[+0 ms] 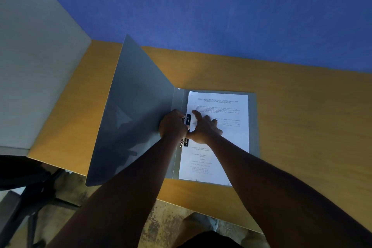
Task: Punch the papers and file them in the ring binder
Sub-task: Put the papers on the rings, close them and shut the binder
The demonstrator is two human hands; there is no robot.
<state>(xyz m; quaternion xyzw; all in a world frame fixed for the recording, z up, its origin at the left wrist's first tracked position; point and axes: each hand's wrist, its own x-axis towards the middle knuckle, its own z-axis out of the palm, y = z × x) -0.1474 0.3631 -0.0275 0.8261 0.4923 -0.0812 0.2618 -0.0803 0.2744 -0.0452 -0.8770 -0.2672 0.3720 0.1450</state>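
The left hand curls its fingers around the metal rings at the spine of the binder, while the right hand lies on the papers beside the rings, fingers spread, index finger stretched up along the sheet's left edge. The papers lie on the binder's right half, flat on the desk; the left cover stands raised. A blue wall rises behind.
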